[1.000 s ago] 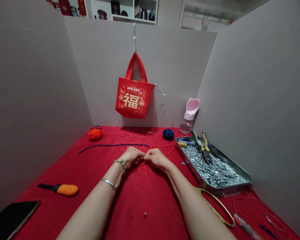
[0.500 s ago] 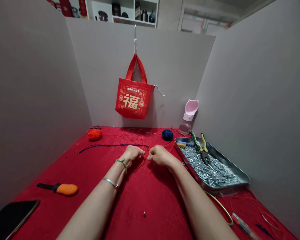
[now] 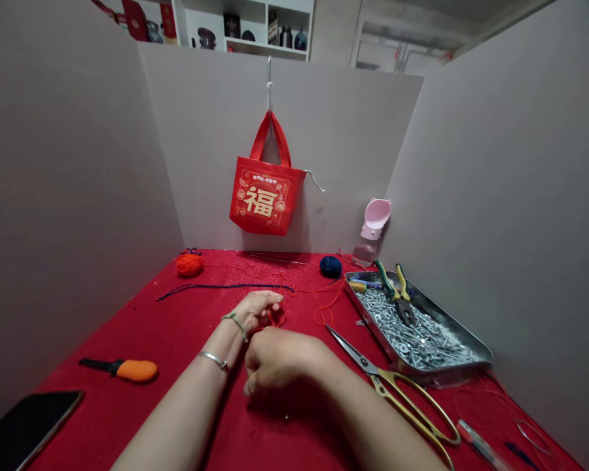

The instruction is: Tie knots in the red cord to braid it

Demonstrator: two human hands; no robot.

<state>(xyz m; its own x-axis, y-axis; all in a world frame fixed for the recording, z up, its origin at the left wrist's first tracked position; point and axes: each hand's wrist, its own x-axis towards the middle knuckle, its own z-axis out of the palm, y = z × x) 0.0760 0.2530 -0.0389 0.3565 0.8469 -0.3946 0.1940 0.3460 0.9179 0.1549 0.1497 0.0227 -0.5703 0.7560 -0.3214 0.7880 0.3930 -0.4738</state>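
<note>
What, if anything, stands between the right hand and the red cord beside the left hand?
Nothing visible does. The right hand is on the near side of the red cord, which loops beside the left hand. The scissors lie off to the right, outside that gap. Whether the right hand pinches any cord is hidden.

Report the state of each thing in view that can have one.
Left hand: fingers partly bent, grip unclear
Right hand: fingers curled, grip hidden
Thin red cord: in loose loops
Gold-handled metal scissors: lying flat, handles apart
Rectangular metal tray: holding silvery metal fasteners
Green-and-yellow-handled pliers: in the tray, handles spread
Red fabric bag: hanging
Flat black phone: screen dark
Orange yarn ball: wound
Dark blue yarn ball: wound
</note>
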